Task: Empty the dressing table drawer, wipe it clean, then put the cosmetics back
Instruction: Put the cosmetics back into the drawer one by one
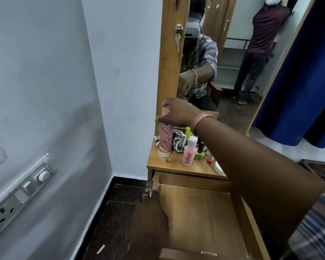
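The wooden drawer is pulled out below the dressing table top and nothing shows inside it. My left hand rests on the drawer's left wall. My right hand reaches over the table top and grips the cap end of a tall pink tube standing at the back left. Beside it lie a crumpled cloth, a small pink bottle with a white cap, a green nail polish bottle, a red one and a white jar, partly hidden by my forearm.
A mirror rises behind the table top and reflects me and another person standing. A key hangs from the wooden side panel. The white wall with a switch board is on the left. A blue curtain hangs at right.
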The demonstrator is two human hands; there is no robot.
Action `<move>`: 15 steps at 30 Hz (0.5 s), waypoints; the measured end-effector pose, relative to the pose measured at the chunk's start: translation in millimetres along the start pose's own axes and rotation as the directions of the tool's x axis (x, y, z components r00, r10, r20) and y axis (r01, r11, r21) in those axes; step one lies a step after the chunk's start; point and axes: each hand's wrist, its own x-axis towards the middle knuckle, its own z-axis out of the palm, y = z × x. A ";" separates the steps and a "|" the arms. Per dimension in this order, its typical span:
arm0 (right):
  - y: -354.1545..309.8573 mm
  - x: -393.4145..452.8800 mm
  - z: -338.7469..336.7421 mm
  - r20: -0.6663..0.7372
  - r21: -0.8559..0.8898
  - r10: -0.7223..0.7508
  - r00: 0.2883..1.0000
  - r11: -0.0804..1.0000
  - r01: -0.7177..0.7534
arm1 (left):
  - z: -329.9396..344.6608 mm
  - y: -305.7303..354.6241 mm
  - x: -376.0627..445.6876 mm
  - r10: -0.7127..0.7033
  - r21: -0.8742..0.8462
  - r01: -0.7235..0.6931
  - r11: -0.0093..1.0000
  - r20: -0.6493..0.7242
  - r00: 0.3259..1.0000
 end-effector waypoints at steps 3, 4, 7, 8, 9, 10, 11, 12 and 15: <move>-6.8 -9.8 20.8 -0.168 -0.020 -0.004 0.986 1.000 0.001 | 1.0 -0.5 0.5 0.006 0.000 -0.006 1.000 -0.012 1.000; -8.1 -13.5 24.3 -0.202 -0.006 0.006 0.979 1.000 -0.008 | 1.0 -0.8 0.5 0.008 -0.002 -0.008 1.000 -0.018 1.000; -5.3 -30.9 18.1 -0.272 0.137 0.044 0.961 0.991 -0.007 | -1.0 -1.2 0.6 0.006 0.001 -0.006 1.000 -0.030 1.000; -3.8 -41.3 10.5 -0.300 0.205 0.060 0.952 0.979 0.003 | -1.2 -1.4 0.5 0.008 0.000 -0.008 1.000 -0.035 0.999; -1.0 -52.7 2.1 -0.325 0.274 0.081 0.942 0.962 0.012 | -1.6 -1.7 0.6 0.013 -0.006 -0.013 1.000 -0.041 0.999; 2.9 -65.2 -6.2 -0.342 0.347 0.108 0.933 0.938 0.019 | -1.6 -2.2 1.0 0.019 -0.010 -0.020 1.000 -0.052 0.998; 7.8 -79.9 -14.0 -0.346 0.427 0.134 0.929 0.904 0.029 | -1.7 -2.7 1.2 0.025 -0.014 -0.026 1.000 -0.066 0.998; 13.0 -95.3 -20.2 -0.343 0.502 0.152 0.927 0.864 0.044 | -1.4 -3.9 1.3 0.031 -0.021 -0.032 0.999 -0.081 0.996; 29.0 -140.1 -26.0 -0.319 0.615 0.158 0.934 0.785 0.077 | -2.7 -7.5 0.2 0.052 -0.023 -0.056 0.998 -0.135 0.989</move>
